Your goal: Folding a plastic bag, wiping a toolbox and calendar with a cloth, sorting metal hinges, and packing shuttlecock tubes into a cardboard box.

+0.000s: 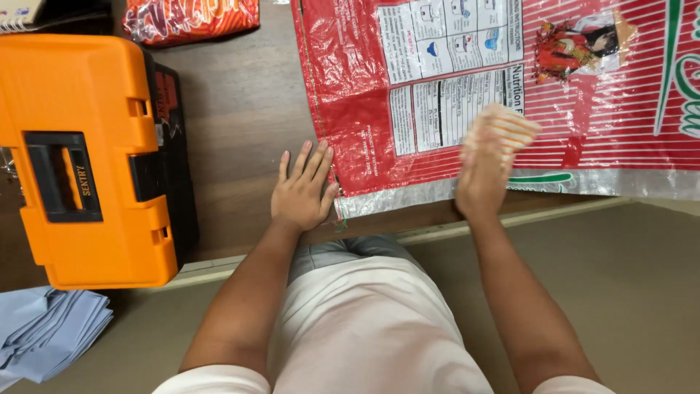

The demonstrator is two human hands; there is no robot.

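Note:
A large red plastic sack (583, 109) with white stripes and printed panels lies flat on the dark wooden table (240, 109). My left hand (302, 193) rests flat on the table, fingers spread, at the sack's lower left corner. My right hand (492, 157) is blurred with motion, fingers straight, over the sack's near edge. Neither hand holds anything.
An orange and black toolbox (87, 153) stands on the table to the left. A second red-orange bag (189, 18) lies at the far edge. Folded light blue cloth (44, 332) sits at the lower left on the tan floor (642, 292).

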